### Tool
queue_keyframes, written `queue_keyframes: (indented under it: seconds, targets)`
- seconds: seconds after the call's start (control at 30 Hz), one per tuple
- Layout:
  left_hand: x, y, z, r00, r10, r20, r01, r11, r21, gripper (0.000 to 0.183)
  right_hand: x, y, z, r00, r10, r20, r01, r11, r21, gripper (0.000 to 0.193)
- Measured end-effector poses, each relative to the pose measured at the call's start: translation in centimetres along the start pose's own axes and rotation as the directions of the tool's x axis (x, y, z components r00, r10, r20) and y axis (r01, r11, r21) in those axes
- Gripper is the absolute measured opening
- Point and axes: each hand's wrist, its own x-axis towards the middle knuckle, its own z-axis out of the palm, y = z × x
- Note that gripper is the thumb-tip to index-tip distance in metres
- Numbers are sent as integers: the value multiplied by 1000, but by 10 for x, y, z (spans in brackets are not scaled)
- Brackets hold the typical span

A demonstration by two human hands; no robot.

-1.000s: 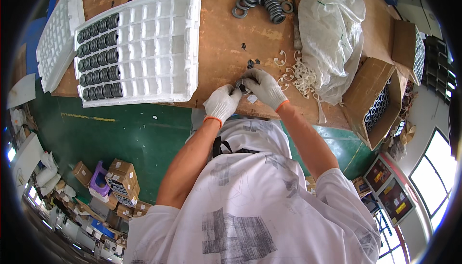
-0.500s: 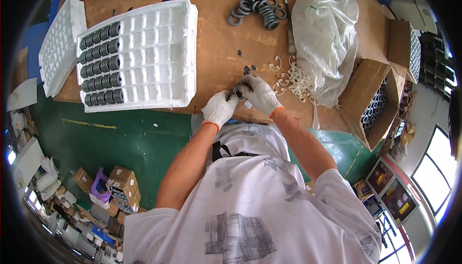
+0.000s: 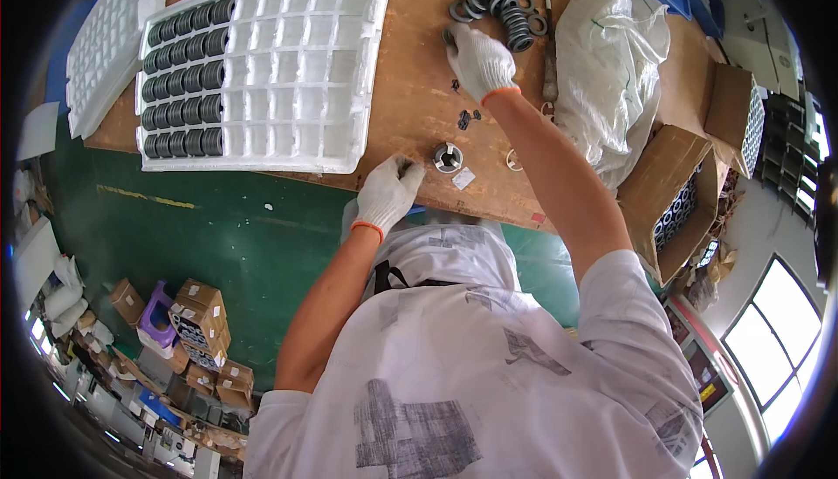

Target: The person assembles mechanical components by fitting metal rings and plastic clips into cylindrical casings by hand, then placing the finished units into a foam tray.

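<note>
My right hand (image 3: 478,60), in a white glove, reaches far across the brown table (image 3: 410,104) to the near edge of a pile of dark rings (image 3: 502,3). Its fingers close on one dark ring (image 3: 449,37) at the pile's left side. My gloved left hand (image 3: 388,191) rests at the table's near edge with fingers curled and nothing visible in them. Just right of it a small round metal part (image 3: 448,158) stands alone on the table beside a small white scrap (image 3: 463,179). A few tiny dark bits (image 3: 464,118) lie between the hands.
A white foam tray (image 3: 288,69) with many cells lies at the left, its left columns filled with dark rings (image 3: 179,82). A second white tray (image 3: 109,34) sits farther left. A white plastic bag (image 3: 607,60), open cardboard boxes (image 3: 676,200) and a thin rod (image 3: 549,43) are at the right.
The hands were together at the table's near edge; my right hand has since moved away up to the ring pile, leaving the small metal part standing on the table.
</note>
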Motion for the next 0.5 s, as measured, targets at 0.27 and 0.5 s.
queue_keyframes:
  seconds: [0.27, 0.5]
  targets:
    - [7, 39, -5, 996, -54, 71, 45, 990, 133, 40, -167, 4, 3, 994, -54, 93, 38, 984, 173, 22]
    - [8, 36, -2, 988, -50, 147, 26, 987, 159, 40, -199, -25, 15, 979, -50, 198, 42, 998, 43, 23]
